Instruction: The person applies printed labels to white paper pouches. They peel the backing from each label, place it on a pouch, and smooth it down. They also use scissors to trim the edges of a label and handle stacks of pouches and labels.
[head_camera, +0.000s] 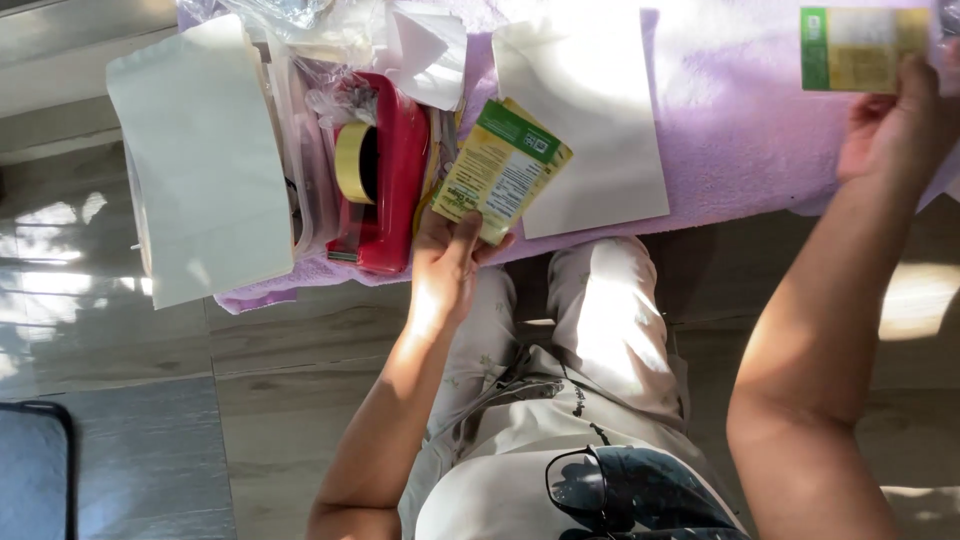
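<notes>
My left hand (445, 268) grips a small stack of yellow-and-green packets (500, 168) by their near edge, just over the edge of the purple cloth (740, 120). My right hand (895, 125) is stretched out far to the right and holds a single yellow-and-green packet (862, 48) above that cloth. A white sheet of paper (585, 120) lies flat between the two hands.
A red tape dispenser (385, 170) with a roll of yellowish tape sits left of my left hand, beside clear plastic bags (310, 40) and a large white sheet (205, 160). My legs in light trousers (600, 320) are below, over a wood-look floor. Glasses hang at my shirt.
</notes>
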